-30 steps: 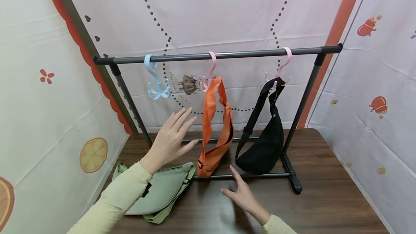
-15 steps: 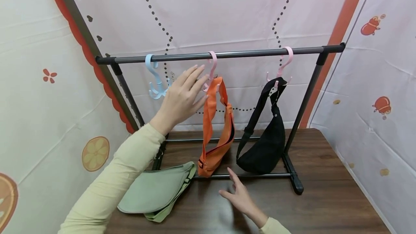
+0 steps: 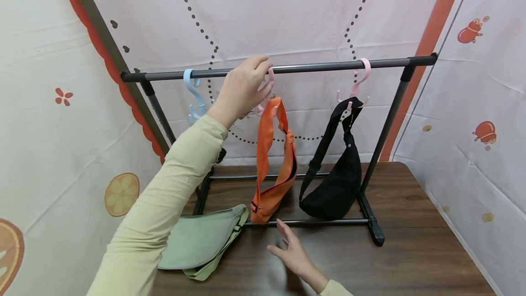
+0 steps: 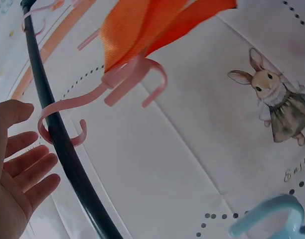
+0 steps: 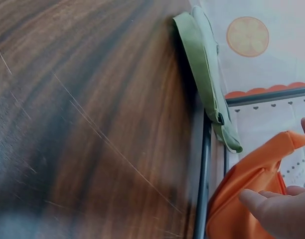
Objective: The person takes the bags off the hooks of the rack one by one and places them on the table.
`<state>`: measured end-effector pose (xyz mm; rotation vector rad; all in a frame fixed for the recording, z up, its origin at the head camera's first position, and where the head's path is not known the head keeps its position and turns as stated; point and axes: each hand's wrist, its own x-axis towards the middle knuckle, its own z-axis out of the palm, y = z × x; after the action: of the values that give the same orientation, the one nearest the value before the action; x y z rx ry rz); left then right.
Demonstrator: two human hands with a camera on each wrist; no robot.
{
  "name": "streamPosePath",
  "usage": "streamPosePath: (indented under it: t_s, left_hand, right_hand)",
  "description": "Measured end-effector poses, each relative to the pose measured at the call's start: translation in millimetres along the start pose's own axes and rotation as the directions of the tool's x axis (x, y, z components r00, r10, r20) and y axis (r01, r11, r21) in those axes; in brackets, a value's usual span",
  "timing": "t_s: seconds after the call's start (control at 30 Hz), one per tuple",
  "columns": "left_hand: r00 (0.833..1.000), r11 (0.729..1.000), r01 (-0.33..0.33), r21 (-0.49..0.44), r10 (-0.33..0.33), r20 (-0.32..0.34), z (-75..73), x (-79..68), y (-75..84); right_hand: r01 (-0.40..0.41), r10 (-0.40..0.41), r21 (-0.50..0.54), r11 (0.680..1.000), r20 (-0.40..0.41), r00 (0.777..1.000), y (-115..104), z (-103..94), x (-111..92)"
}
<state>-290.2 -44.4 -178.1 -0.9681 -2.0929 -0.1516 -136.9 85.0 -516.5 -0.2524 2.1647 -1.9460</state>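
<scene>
My left hand (image 3: 245,87) is up at the rack's top bar (image 3: 320,67), beside the middle pink hook (image 4: 127,77). In the left wrist view its fingers are spread next to the bar and hook, apart from the hook and holding nothing. An orange sling bag (image 3: 265,163) hangs by its strap from that hook. Low in front of the orange bag, my right hand (image 3: 293,255) hovers over the table with fingers extended and thumb apart. To the right, a black sling bag (image 3: 333,186) hangs on another pink hook (image 3: 361,76).
A light blue hook (image 3: 195,92) hangs on the bar at left, partly behind the left arm. The green bag (image 3: 203,239) lies flat on the wooden table (image 3: 419,241) at front left. The rack's lower rail (image 3: 328,222) and foot (image 3: 376,234) stand near the bags.
My left hand has risen up and to the right, from in front of the rack to the top bar at the middle hook. My right hand has shifted slightly left and down.
</scene>
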Motion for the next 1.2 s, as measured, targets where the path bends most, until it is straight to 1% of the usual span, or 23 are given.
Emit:
streamPosePath:
  t_s: [0.07,0.17,0.37,0.47,0.57,0.67,0.8,0.9,1.0,1.07,1.13,1.2]
  left_hand:
    - [0.998,0.999,0.049,-0.02,-0.048,0.05,0.0,4.9,-0.7]
    - [0.993,0.995,0.092,-0.036,-0.089,0.078,0.9,9.1,-0.7]
    - [0.985,0.987,0.161,-0.02,-0.16,0.068,3.2,8.9,-0.3]
    - [0.986,0.986,0.162,-0.039,-0.16,0.052,5.7,8.7,-0.8]
    - [0.987,0.985,0.159,-0.074,-0.156,0.04,7.6,8.4,-1.6]
    - [0.986,0.981,0.166,-0.099,-0.164,0.031,8.2,7.8,-2.6]
    - [0.986,0.98,0.167,-0.109,-0.166,0.024,8.2,6.8,-3.9]
    - [0.986,0.979,0.168,-0.119,-0.166,0.029,8.0,6.0,-3.9]
    - [0.985,0.976,0.173,-0.13,-0.17,0.032,7.8,5.5,-3.4]
    - [0.985,0.976,0.173,-0.133,-0.171,0.029,7.7,5.6,-3.0]
    - [0.985,0.976,0.172,-0.134,-0.171,0.023,7.9,5.9,-2.9]
    - [0.985,0.975,0.173,-0.138,-0.172,0.018,7.8,5.6,-3.0]
  right_hand:
    - [-0.002,0.002,0.003,1.0,0.003,1.0,1.3,0.8,-2.4]
    - [-0.014,0.014,0.012,1.0,0.006,1.0,3.8,1.0,-4.9]
    - [-0.027,0.027,0.014,1.0,0.008,1.0,7.8,2.0,-4.8]
    - [-0.001,0.001,0.002,1.0,0.004,1.0,6.4,2.6,-3.0]
    - [0.046,-0.046,-0.01,0.999,-0.004,0.999,-1.8,1.9,1.4]
    - [0.1,-0.1,-0.021,0.995,-0.014,0.995,-18.1,-0.5,7.7]
    - [0.182,-0.184,-0.049,0.982,-0.032,0.982,-46.0,-7.2,17.0]
    - [0.248,-0.253,-0.086,0.965,-0.056,0.966,-67.6,-15.6,26.7]
    - [0.308,-0.322,-0.148,0.94,-0.082,0.943,-89.5,-26.1,39.4]
    - [0.335,-0.356,-0.185,0.924,-0.096,0.929,-104.5,-33.4,48.4]
    - [0.348,-0.375,-0.215,0.913,-0.102,0.921,-119.2,-40.0,56.6]
    - [0.337,-0.364,-0.219,0.916,-0.095,0.926,-136.5,-44.1,61.5]
